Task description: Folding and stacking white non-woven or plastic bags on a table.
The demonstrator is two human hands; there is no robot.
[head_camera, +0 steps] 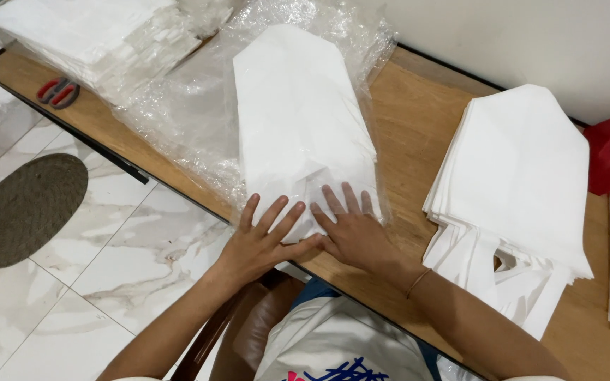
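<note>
Item: left hand [266,236] and right hand [351,229], both flat and unclenched, pressing folded white bags [298,127] at the counter [411,134] near edge; slick plastic wrap [178,106] beneath could let them slide floorward.

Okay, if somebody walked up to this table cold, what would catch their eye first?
Probably both hands, left hand and right hand, pressed flat side by side on the near end of a folded white bag lying on crinkled clear plastic wrap at the table's middle. Next, the tall stack of white bags to the right, and red-handled scissors at the far left edge.
</note>
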